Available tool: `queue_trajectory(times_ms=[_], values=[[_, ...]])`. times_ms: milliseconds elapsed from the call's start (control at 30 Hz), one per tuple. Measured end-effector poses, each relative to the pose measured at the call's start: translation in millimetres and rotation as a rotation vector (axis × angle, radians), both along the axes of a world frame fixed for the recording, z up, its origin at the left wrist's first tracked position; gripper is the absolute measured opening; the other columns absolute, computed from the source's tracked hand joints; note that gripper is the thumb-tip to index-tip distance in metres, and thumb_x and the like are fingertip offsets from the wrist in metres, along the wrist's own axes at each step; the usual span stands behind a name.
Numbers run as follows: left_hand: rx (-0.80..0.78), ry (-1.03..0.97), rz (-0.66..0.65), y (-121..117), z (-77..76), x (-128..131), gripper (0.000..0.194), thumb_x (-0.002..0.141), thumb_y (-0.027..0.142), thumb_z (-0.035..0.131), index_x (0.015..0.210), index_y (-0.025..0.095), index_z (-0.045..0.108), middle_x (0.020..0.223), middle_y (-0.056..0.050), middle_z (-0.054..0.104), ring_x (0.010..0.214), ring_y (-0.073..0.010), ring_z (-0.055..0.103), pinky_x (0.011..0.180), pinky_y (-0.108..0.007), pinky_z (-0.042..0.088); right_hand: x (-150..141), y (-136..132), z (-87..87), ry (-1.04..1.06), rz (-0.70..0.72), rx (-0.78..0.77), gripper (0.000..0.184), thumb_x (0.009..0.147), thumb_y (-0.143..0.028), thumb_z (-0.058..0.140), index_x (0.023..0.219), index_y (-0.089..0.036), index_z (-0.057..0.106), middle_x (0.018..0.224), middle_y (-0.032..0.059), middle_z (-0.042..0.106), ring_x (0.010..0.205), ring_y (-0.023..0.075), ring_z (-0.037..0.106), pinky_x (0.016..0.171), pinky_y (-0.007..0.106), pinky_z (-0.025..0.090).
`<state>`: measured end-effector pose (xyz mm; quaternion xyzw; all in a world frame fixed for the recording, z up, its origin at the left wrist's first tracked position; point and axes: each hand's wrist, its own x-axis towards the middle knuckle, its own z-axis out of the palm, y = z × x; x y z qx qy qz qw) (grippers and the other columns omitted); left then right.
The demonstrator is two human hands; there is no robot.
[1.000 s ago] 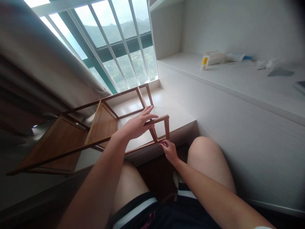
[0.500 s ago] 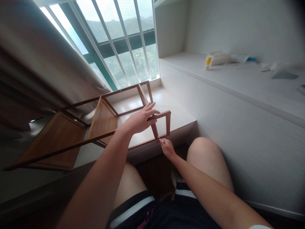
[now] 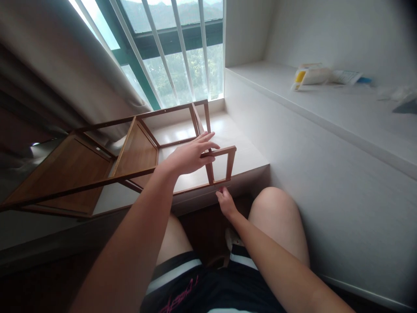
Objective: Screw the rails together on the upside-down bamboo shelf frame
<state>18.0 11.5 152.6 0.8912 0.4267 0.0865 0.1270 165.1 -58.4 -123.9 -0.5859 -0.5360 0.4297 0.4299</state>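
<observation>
Wooden rack (image 3: 138, 150) lies on its side on the white windowsill (image 3: 246, 148), stretching from the left edge of the frame to just right of centre. Its solid panels face the left part of the frame; its open, narrow rails are at the centre.

Left hand (image 3: 192, 152): fingers fairly spread, thumb below and fingers above a short rail at the rack's right end, so the rail is held between them.

Right hand (image 3: 226, 202): fingers drawn narrow, just below the rack's nearest lower corner (whether they pinch something small, or touch the wood, I cannot tell).

Surroundings: barred window (image 3: 176, 71) at upper centre, with greenery outside; pale curtain (image 3: 65, 56) at upper left. On the shelf (image 3: 325, 102) at upper right are a package with a yellow end (image 3: 299, 79) and a white tube with a blue cap (image 3: 347, 77), side by side. Bare knees and dark shorts (image 3: 211, 284) fill the lower centre.
</observation>
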Motion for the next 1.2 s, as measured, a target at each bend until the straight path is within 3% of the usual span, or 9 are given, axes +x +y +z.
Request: queue_trajectory(times_ms=[267, 367, 467, 633, 767, 867, 967, 1100, 1200], values=[[-0.04, 0.002, 0.003, -2, 1.9, -1, 0.034, 0.093, 0.043, 0.049, 0.125, 0.033, 0.056, 0.161, 0.003, 0.02, 0.15, -0.0257, 0.012, 0.113, -0.046, 0.033, 8, -9, 3.9, -0.217, 0.209, -0.018, 0.016, 0.089, -0.03, 0.047, 0.079, -0.022, 0.057, 0.073, 0.0044, 0.061, 0.071, 0.022, 0.057, 0.071, 0.033, 0.044], [-0.033, -0.004, 0.001, -2, -0.1, -2, 0.035, 0.092, 0.042, 0.051, 0.126, 0.032, 0.055, 0.161, 0.002, 0.02, 0.15, -0.0247, 0.014, 0.112, -0.043, 0.034, 14, -10, 15.9, -0.293, 0.246, 0.078, 0.012, 0.082, -0.027, 0.06, 0.073, -0.021, 0.063, 0.091, 0.0082, 0.063, 0.09, 0.0246, 0.058, 0.084, 0.036, 0.043], [0.005, -0.059, 0.011, -2, -3.3, -4, 0.04, 0.09, 0.044, 0.055, 0.129, 0.033, 0.053, 0.159, 0.001, 0.026, 0.147, -0.0246, 0.023, 0.112, -0.041, 0.035, 21, -11, 33.0, -0.316, 0.273, 0.169, 0.011, 0.083, -0.024, 0.06, 0.075, -0.021, 0.067, 0.088, 0.0076, 0.065, 0.086, 0.0233, 0.06, 0.082, 0.035, 0.045], [0.151, -0.345, 0.032, -15, 6.3, -4, 0.036, 0.09, 0.044, 0.056, 0.122, 0.028, 0.059, 0.148, -0.004, 0.045, 0.136, -0.0259, 0.043, 0.108, -0.043, 0.04, 35, -23, 53.1, -0.178, 0.234, 0.131, 0.013, 0.086, -0.029, 0.058, 0.078, -0.023, 0.066, 0.071, 0.0031, 0.068, 0.068, 0.0216, 0.065, 0.069, 0.034, 0.049], [0.22, -0.776, 0.028, -60, 8.0, -1, 0.025, 0.093, 0.035, 0.054, 0.108, 0.021, 0.066, 0.124, -0.01, 0.063, 0.117, -0.0219, 0.057, 0.099, -0.038, 0.046, 39, -35, 48.4, 0.087, 0.119, -0.001, 0.016, 0.08, -0.037, 0.068, 0.078, -0.023, 0.062, 0.074, 0.0046, 0.072, 0.074, 0.0243, 0.07, 0.07, 0.036, 0.055], [0.08, -1.05, 0.17, -98, -34.4, 2, 0.019, 0.092, 0.032, 0.054, 0.094, 0.02, 0.069, 0.099, -0.008, 0.068, 0.097, -0.0191, 0.062, 0.086, -0.032, 0.05, 34, -39, 39.1, 0.244, 0.017, -0.06, 0.025, 0.075, -0.042, 0.073, 0.076, -0.022, 0.058, 0.076, 0.0058, 0.072, 0.077, 0.0252, 0.071, 0.073, 0.038, 0.057], [-0.293, -1.208, 0.483, -121, -117.6, 4, 0.029, 0.093, 0.038, 0.048, 0.082, 0.017, 0.066, 0.078, -0.004, 0.065, 0.072, -0.015, 0.059, 0.064, -0.027, 0.047, 26, -37, 33.2, 0.277, -0.027, -0.041, 0.028, 0.076, -0.044, 0.073, 0.074, -0.022, 0.055, 0.077, 0.0058, 0.073, 0.077, 0.0244, 0.072, 0.075, 0.038, 0.057], [-0.735, -1.082, 0.802, -132, -223.9, 4, 0.027, 0.086, 0.036, 0.052, 0.076, 0.014, 0.063, 0.068, -0.002, 0.06, 0.06, -0.0117, 0.053, 0.054, -0.023, 0.038, 21, -33, 30.7, 0.248, 0.026, 0.001, 0.026, 0.077, -0.043, 0.072, 0.074, -0.021, 0.057, 0.078, 0.0057, 0.073, 0.078, 0.0234, 0.072, 0.078, 0.038, 0.057], [-0.829, -1.074, 0.826, -132, -258.8, 8, 0.025, 0.082, 0.035, 0.056, 0.072, 0.012, 0.064, 0.064, -0.002, 0.058, 0.056, -0.0103, 0.05, 0.05, -0.022, 0.033, 19, -30, 29.4, 0.26, 0.051, 0.003, 0.025, 0.078, -0.042, 0.071, 0.076, -0.021, 0.057, 0.08, 0.006, 0.073, 0.079, 0.0231, 0.072, 0.078, 0.037, 0.056]])
